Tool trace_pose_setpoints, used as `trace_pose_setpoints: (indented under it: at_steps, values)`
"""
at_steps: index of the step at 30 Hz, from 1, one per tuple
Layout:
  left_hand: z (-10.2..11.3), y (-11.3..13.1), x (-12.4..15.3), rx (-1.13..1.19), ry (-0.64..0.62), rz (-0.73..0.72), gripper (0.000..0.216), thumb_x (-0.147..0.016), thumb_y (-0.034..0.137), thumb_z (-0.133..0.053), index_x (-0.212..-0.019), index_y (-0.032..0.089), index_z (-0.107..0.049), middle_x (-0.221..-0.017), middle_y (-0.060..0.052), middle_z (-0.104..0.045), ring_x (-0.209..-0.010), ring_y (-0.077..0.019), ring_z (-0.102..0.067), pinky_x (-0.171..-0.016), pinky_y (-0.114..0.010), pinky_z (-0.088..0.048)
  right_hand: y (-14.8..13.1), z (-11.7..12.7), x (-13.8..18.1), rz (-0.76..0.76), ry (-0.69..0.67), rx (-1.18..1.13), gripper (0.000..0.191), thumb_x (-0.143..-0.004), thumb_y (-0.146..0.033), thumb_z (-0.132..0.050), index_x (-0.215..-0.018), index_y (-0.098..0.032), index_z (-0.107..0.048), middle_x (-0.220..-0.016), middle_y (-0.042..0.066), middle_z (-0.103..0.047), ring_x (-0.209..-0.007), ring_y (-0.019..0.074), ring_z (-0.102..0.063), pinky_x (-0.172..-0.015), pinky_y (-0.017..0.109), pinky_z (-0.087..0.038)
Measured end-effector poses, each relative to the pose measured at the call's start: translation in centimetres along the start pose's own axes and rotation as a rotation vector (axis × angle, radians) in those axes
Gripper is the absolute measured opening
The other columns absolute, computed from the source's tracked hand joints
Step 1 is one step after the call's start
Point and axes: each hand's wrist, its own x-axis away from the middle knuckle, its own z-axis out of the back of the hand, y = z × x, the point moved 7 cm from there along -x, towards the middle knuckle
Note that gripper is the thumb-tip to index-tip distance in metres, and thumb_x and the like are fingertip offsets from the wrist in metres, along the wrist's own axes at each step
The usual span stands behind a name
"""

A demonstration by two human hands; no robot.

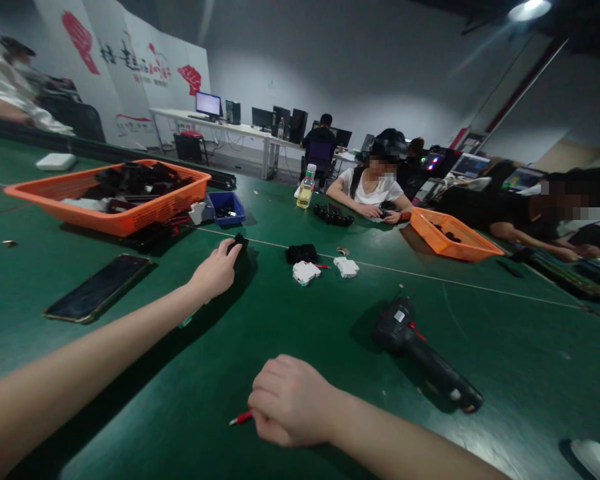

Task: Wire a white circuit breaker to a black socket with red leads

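Out over the table, my left hand (215, 270) has its fingers closed on a small black part (239, 241); the fingers partly cover it. Nearer to me, my right hand (295, 400) is curled into a fist. A thin red piece with a pale tip (241, 418) sticks out from under its fingers; the rest of it is hidden. Beyond the hands lie a black block-like part (301, 253), a small stack of white pieces (306, 273) and a second white stack (347, 267). To the right of my right hand, a black power screwdriver (425, 353) rests on its side.
On the left stand an orange basket (130, 225) of black parts and a blue bin (233, 218), with a phone (100, 288) in front. A bottle (306, 189) and several black parts (333, 215) are farther back. Co-workers sit across, by another orange basket (450, 243).
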Motion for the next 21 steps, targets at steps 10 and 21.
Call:
trace_pose_setpoints:
  at_steps: [10, 21]
  values:
    - [-0.3, 0.3, -0.2, 0.020, -0.009, -0.029, 0.071, -0.080, 0.013, -0.043, -0.150, 0.015, -0.031, -0.155, -0.015, -0.026, -0.132, -0.0321, -0.047, -0.109, -0.043, -0.045, 11.4, 2.8, 3.7, -0.532, 0.165, 0.050, 0.038, -0.098, -0.035, -0.047, -0.130, -0.016, -0.054, -0.135, 0.016, -0.056, -0.126, 0.0285, -0.049, -0.103, 0.047, -0.041]
    - [-0.6, 0.6, -0.4, 0.075, -0.027, -0.069, 0.067, -0.086, 0.016, -0.040, -0.152, 0.016, -0.028, -0.156, -0.015, -0.024, -0.132, -0.0324, -0.048, -0.107, -0.046, -0.046, 15.3, 1.4, 5.6, -0.698, 0.091, 0.022, 0.056, -0.100, -0.045, -0.039, -0.148, -0.017, -0.038, -0.155, 0.013, -0.039, -0.144, 0.0292, -0.031, -0.117, 0.054, -0.025]
